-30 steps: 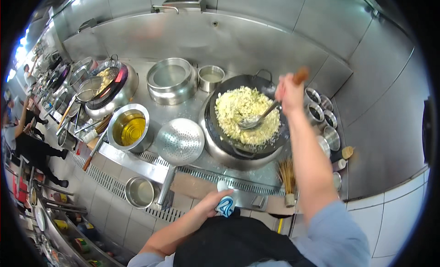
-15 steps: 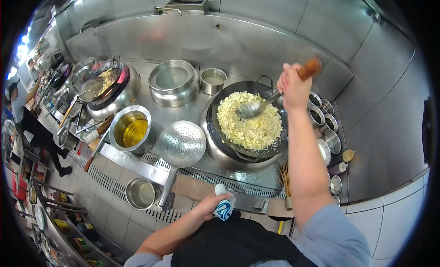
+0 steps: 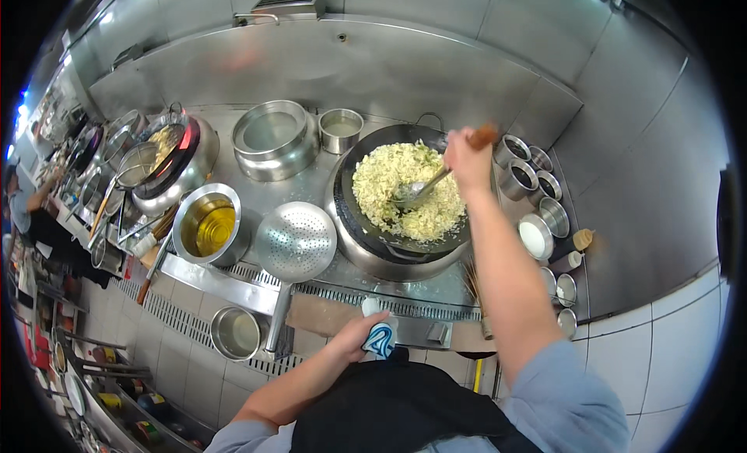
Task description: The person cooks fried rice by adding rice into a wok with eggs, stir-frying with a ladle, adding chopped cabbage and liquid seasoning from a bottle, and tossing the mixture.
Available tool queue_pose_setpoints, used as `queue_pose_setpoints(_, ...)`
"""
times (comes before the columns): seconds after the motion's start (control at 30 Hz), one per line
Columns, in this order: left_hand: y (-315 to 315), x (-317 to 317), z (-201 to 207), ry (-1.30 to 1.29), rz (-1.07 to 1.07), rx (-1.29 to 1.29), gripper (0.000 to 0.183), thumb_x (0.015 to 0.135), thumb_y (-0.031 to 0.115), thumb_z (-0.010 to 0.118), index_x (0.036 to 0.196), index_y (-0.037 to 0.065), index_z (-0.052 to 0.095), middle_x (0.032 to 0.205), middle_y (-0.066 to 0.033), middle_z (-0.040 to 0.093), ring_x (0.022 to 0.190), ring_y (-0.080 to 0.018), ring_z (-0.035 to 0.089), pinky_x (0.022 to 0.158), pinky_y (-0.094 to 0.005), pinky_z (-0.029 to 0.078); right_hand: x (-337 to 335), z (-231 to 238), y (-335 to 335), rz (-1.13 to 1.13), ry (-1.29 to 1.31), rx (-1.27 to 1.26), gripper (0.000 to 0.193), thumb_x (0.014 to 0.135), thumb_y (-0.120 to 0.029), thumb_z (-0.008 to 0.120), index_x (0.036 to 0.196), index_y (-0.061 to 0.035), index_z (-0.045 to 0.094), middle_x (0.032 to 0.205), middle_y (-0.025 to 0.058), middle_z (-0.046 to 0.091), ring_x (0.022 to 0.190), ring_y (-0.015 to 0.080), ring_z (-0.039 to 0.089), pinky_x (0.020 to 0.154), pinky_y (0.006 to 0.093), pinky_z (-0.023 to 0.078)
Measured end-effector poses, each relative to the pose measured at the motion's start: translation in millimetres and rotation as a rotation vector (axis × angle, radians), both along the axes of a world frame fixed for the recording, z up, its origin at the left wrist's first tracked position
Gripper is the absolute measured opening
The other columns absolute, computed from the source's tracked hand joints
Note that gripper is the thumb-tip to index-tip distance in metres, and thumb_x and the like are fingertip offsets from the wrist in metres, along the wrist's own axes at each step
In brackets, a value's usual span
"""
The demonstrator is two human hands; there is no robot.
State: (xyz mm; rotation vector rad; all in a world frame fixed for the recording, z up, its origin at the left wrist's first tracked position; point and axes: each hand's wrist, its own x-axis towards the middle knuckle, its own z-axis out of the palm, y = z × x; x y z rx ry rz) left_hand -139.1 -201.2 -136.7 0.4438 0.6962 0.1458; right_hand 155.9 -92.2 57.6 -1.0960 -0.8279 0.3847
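Observation:
A steel ladle with a wooden grip is in my right hand, fingers wrapped round the handle. Its bowl rests in a pile of rice flecked with green and yellow bits. The rice fills the middle of a large black wok set on a round steel burner ring. Low in front of the stove, my left hand is closed on a folded cloth, white with blue stripes. A perforated strainer lies left of the wok, its long handle pointing toward me.
Left stands a steel pot of yellow oil; behind is a wide steel pot beside a smaller one. Seasoning containers line the right wall. A second wok station and a co-worker are farther left.
My right hand has drawn the ladle lower and slightly nearer through the rice. More green bits show on top. The whole view has shifted a little; my left hand still grips the cloth.

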Motion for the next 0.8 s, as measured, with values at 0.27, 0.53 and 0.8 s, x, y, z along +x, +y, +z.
queue_pose_setpoints(0.27,56,46,-3,0.017,0.011,-0.047,0.052,0.097,0.055,0.041,0.101,0.008,0.060,0.088,-0.0080,0.066,0.078,-0.0241,0.067,0.073,-0.0463,0.056,58,1,-63,-0.305,0.208,0.172,0.022,0.089,-0.009,0.057,0.070,-0.0102,0.045,0.054,-0.0018,0.042,0.040,0.0109,0.038,0.036,0.0272,0.029)
queue_pose_setpoints(0.53,87,102,10,0.105,-0.005,0.113,0.053,0.096,0.060,0.038,0.096,0.013,0.062,0.080,-0.0045,0.066,0.073,-0.0215,0.067,0.066,-0.0442,0.057,89,73,-50,-0.003,0.162,0.233,0.031,0.088,-0.014,0.056,0.062,-0.0128,0.039,0.048,-0.0029,0.034,0.036,0.0102,0.032,0.036,0.0278,0.028)
queue_pose_setpoints(0.8,78,139,1,0.167,0.336,0.013,0.016,0.089,0.027,0.059,0.087,0.011,0.062,0.071,-0.0040,0.064,0.060,-0.0204,0.063,0.052,-0.0390,0.050,101,54,23,0.090,0.274,-0.063,0.029,0.085,-0.014,0.059,0.062,-0.0104,0.041,0.045,-0.0019,0.033,0.032,0.0121,0.030,0.033,0.0306,0.027)
